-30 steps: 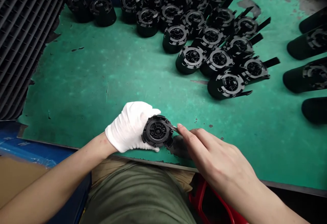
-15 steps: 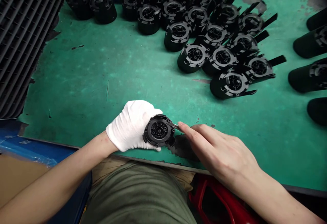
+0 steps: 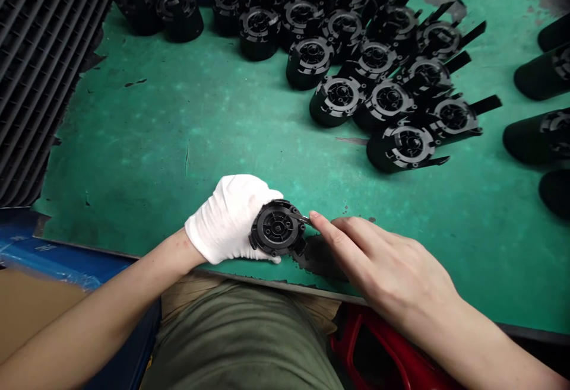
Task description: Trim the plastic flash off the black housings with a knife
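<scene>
In a white glove, my left hand [image 3: 236,218] is closed around a black round plastic housing [image 3: 279,228] near the table's front edge. The housing's ribbed, circular end faces up at me; the rest of it is hidden by the glove and by its own rim. My bare right hand [image 3: 378,259] grips a thin metal tool [image 3: 301,218], perhaps tweezers or a small blade. Its tip reaches over the upper right of the housing's round face. Most of the tool lies hidden under my fingers, so its exact kind cannot be made out.
Several similar black housings [image 3: 337,100] stand in rows on the green table [image 3: 146,135], toward the back and right. More black cylinders [image 3: 534,136] are at the far right. Stacked black ribbed trays [image 3: 40,63] rise at the left. A red plastic frame [image 3: 378,342] sits below the front edge.
Almost nothing differs. Both hands, the housing and the tool tip keep their places, apart from a very slight shift of my right hand and forearm.
</scene>
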A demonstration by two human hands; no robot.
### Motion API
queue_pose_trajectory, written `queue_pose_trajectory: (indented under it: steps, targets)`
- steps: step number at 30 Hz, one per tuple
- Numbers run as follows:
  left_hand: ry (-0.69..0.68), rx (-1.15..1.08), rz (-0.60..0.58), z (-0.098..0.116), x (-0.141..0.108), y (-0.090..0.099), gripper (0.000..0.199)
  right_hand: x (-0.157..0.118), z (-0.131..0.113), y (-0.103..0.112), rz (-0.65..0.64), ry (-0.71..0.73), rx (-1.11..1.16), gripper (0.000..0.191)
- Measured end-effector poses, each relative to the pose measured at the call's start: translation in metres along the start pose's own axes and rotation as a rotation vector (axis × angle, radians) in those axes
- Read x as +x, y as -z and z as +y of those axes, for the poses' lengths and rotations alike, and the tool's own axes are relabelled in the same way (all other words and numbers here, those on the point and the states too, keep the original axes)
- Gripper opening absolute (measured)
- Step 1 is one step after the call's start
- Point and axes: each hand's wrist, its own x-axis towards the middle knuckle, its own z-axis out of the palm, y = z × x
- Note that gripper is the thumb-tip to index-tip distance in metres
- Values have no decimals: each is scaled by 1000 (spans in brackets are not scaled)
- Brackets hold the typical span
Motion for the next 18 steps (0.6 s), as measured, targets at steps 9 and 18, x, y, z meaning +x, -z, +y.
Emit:
queue_pose_trajectory:
  steps: [9,18]
  targets:
    - [-3,-6,10,-1,-1,1,89,7,-13,11,-26,18,-80,55]
    - [8,-18,-18,0,1,2,91,12,-5,14,-37,92,-118,56]
